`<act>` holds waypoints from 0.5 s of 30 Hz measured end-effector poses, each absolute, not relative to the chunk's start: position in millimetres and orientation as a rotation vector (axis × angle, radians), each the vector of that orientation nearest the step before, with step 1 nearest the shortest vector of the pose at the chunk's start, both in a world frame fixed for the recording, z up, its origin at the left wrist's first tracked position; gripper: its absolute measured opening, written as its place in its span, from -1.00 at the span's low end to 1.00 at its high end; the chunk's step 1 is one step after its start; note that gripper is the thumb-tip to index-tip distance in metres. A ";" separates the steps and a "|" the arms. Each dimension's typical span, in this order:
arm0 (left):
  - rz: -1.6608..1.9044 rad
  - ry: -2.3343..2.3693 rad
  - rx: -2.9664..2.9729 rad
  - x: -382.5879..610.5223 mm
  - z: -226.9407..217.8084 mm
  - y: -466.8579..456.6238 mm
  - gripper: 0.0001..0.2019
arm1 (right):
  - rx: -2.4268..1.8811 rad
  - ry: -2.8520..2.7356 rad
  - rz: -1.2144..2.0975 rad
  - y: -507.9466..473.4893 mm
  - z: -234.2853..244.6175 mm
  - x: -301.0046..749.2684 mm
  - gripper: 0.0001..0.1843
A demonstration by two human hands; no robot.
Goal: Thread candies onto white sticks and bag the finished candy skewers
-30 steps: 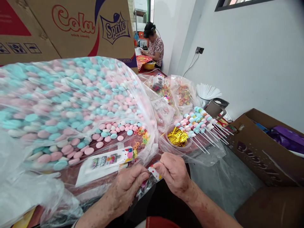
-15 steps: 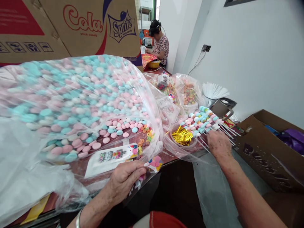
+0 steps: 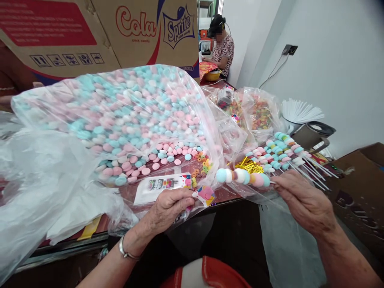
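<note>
My right hand (image 3: 304, 200) pinches the white stick of a candy skewer (image 3: 243, 177), threaded with blue, white, pink and brownish pieces and pointing left. A small printed plastic bag (image 3: 205, 195) is pinched between the thumb and fingers of my left hand (image 3: 172, 206). The skewer's tip hovers just beyond that bag, apart from it. Behind my right hand lies a pile of similar candy skewers (image 3: 277, 150), sticks toward the right. Gold twist ties (image 3: 249, 165) show partly behind the held skewer. A stack of flat printed bags (image 3: 163, 186) lies beyond my left hand.
A big clear bag of pastel candies (image 3: 135, 108) spills onto the table, near small ring candies (image 3: 201, 166). A large carton (image 3: 135, 36) stands behind. White sticks (image 3: 301, 112) and a grey mug (image 3: 315, 134) are at right, above an open box (image 3: 360, 180). A person (image 3: 222, 48) sits farther back.
My right hand has lifted a candy skewer from the pile and brought it toward the left hand. My left hand keeps hold of the printed bag. The camera view has shifted left.
</note>
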State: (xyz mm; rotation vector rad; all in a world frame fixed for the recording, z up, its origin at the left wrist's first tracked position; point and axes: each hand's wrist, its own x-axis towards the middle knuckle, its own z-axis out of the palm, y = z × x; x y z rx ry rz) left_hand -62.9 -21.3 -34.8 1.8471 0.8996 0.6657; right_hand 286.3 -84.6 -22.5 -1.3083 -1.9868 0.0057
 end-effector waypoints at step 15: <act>0.416 0.862 1.798 -76.0 -33.6 -13.6 -0.71 | -1.123 -2.300 0.010 -77.8 -8.5 277.6 -0.70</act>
